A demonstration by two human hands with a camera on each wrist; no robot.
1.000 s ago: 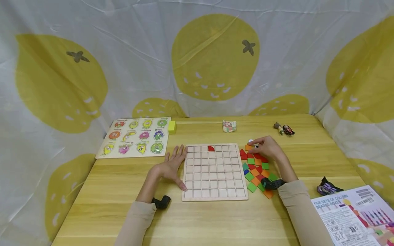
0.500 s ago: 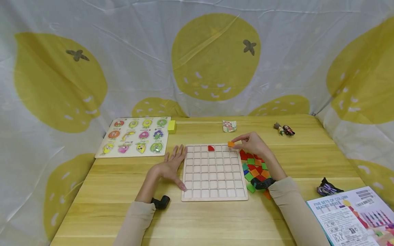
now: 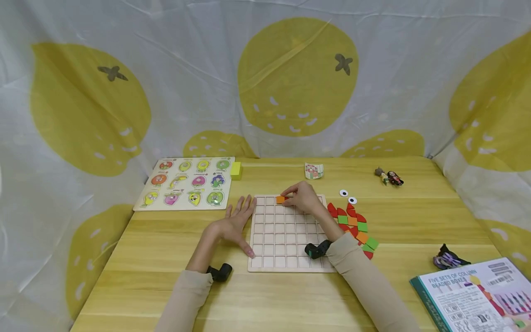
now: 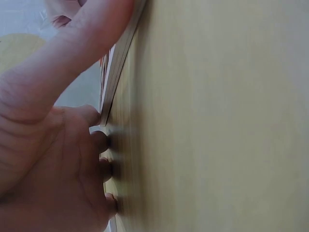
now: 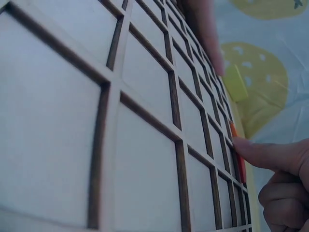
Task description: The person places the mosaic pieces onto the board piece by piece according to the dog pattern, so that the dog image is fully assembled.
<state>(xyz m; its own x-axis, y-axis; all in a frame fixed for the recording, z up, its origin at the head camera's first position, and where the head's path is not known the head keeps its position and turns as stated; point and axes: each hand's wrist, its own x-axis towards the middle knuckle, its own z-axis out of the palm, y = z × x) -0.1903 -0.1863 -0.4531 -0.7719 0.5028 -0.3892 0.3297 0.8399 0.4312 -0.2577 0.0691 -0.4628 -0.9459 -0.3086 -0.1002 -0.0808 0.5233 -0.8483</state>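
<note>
A wooden grid board [image 3: 286,267] lies at the middle of the table. My left hand [image 3: 230,228] rests with fingers spread along its left side; in the left wrist view the thumb [image 4: 72,58] lies against the board's edge. At the board's far row, my right hand [image 3: 304,198] holds a small orange square tile [image 3: 280,200] by its fingertips. Just right of that tile is a red quarter-round piece [image 3: 287,199], partly covered by the fingers. In the right wrist view, a fingertip meets the orange tile [image 5: 233,128] beside the red piece [image 5: 241,166].
Loose red, green and orange pieces [image 3: 352,221] lie right of the board, partly behind the right forearm. Two eye discs [image 3: 344,193] sit beyond them. Around are a fruit puzzle board [image 3: 182,184], yellow block [image 3: 236,171], patterned card [image 3: 314,171], small figures [image 3: 389,177], dark pouch [image 3: 450,258] and box [image 3: 469,295].
My right hand has carried the orange tile leftward from the loose pieces to the board's far row, beside the red piece. The left hand has stayed in place.
</note>
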